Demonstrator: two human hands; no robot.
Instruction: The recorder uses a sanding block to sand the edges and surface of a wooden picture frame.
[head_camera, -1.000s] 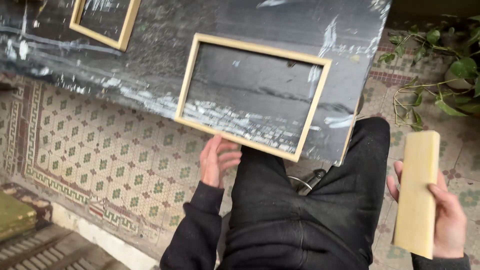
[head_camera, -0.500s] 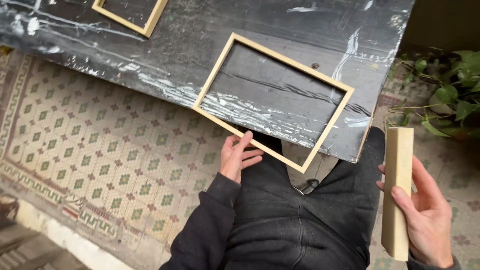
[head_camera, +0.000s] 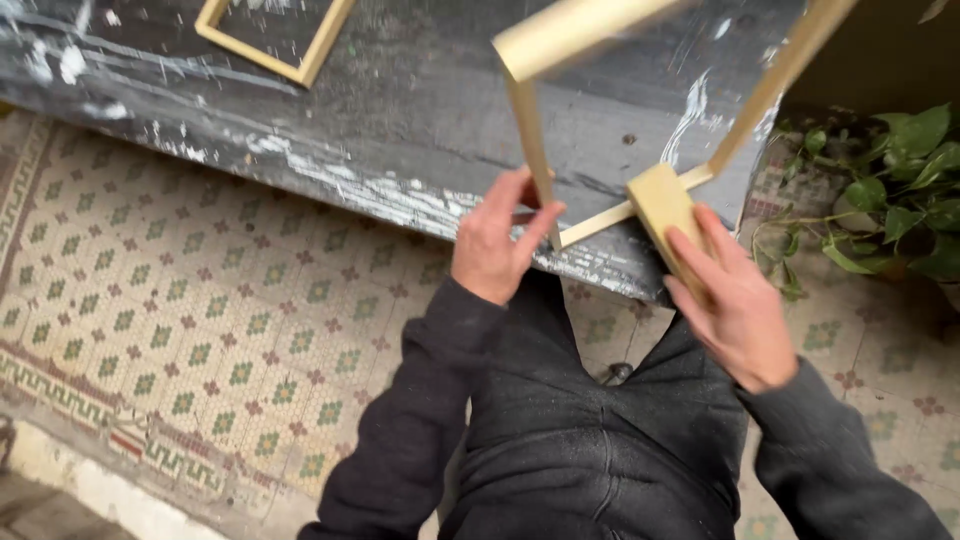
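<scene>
My left hand (head_camera: 497, 243) grips the lower corner of a light wooden frame (head_camera: 533, 140), which is tilted up off the dark worktable (head_camera: 400, 110). My right hand (head_camera: 733, 300) holds a pale wooden block (head_camera: 665, 215) pressed against the bottom rail of that frame, near its lower edge. The frame's top rail is close to the camera and blurred. Both arms are in dark sleeves, and my dark trousers show below.
A second wooden frame (head_camera: 270, 35) lies flat on the table at the top left. Patterned tile floor (head_camera: 200, 330) spreads to the left and below. A leafy green plant (head_camera: 890, 200) stands at the right, beside the table's end.
The frame lay flat on the table; my left hand has taken its corner and tilted it up. My right hand has brought the block from my side onto the frame's rail.
</scene>
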